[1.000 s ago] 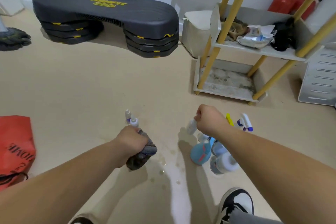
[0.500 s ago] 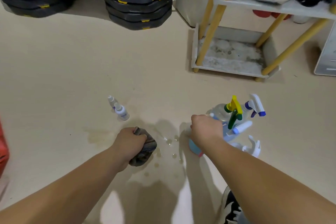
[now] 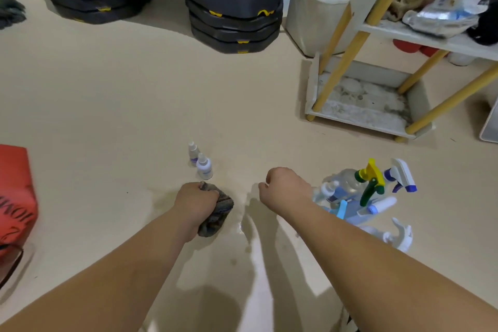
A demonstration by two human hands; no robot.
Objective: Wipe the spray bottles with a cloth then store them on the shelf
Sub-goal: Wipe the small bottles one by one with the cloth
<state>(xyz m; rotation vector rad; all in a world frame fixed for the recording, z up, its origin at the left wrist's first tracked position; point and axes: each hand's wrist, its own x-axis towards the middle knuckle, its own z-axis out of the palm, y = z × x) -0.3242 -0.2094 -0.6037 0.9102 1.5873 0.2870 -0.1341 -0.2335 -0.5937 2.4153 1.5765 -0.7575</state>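
My left hand (image 3: 195, 203) grips a crumpled dark grey cloth (image 3: 218, 211) and presses it to the beige floor. My right hand (image 3: 287, 186) hovers just right of it with fingers curled and nothing visible in them. Two small white bottles (image 3: 204, 167) stand just beyond the cloth. To the right of my right wrist is a cluster of spray bottles (image 3: 350, 191) with yellow-green, white-blue and pale blue triggers; a white trigger bottle (image 3: 398, 236) lies beside them. The shelf (image 3: 312, 105) with yellow legs stands at the far right, its stained bottom tier bare.
A black stacked step platform (image 3: 231, 8) sits at the back. A white bin (image 3: 315, 16) stands beside the shelf, whose upper tier holds rags and packets (image 3: 442, 13). A red bag (image 3: 14, 191) lies at the left edge. Wet patches (image 3: 242, 229) mark the floor between my arms.
My right hand has come off the spray bottle cluster and moved left toward the cloth. My left hand stays on the cloth against the floor. The camera tilted down, then slightly up.
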